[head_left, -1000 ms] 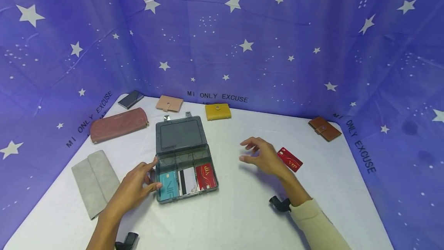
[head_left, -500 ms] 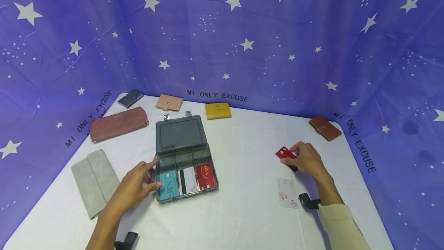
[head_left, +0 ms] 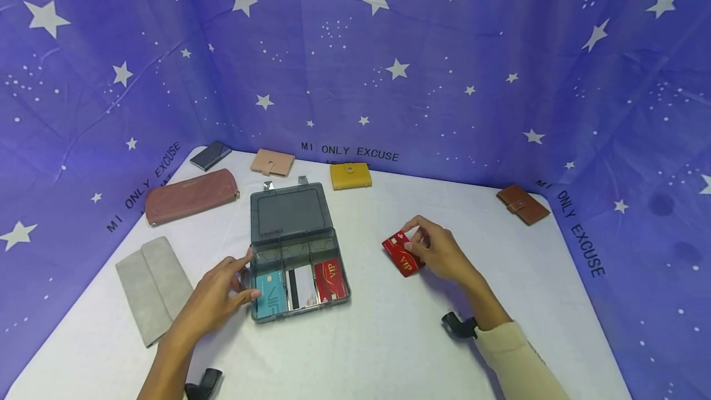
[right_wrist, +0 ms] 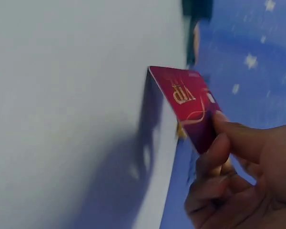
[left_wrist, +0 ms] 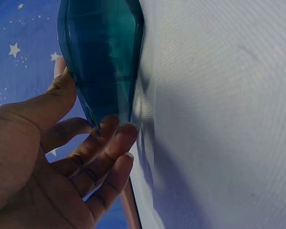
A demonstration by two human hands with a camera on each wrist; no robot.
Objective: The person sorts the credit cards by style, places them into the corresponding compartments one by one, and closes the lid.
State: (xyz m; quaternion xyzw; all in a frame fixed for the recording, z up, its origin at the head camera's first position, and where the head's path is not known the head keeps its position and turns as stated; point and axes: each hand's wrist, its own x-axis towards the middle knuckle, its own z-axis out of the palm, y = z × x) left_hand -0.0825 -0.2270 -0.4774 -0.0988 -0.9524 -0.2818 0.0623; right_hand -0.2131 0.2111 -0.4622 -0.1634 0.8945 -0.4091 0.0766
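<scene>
My right hand (head_left: 439, 250) pinches a red VIP card (head_left: 402, 256) between thumb and fingers, to the right of the grey plastic case. The right wrist view shows this card (right_wrist: 183, 102) tilted above the white cloth. My left hand (head_left: 222, 289) grips the left side of the case (head_left: 302, 315), thumb on the near rim. The case's lid lies back, latches at the far end. Lined up in its front compartments are a blue card (head_left: 270, 294), a white card with a black stripe (head_left: 302, 287) and another red VIP card (head_left: 330, 280).
A grey envelope wallet (head_left: 153, 289) and a dusty-red zip purse (head_left: 192, 196) lie left. Along the back sit a dark card holder (head_left: 210, 155), a pink wallet (head_left: 273, 163) and a yellow wallet (head_left: 350, 175). A brown wallet (head_left: 523, 204) lies far right.
My right hand reached right, took the red VIP card off the table and brought it left toward the case. A pale card seen half a second ago now lies out of sight. My left hand stayed put.
</scene>
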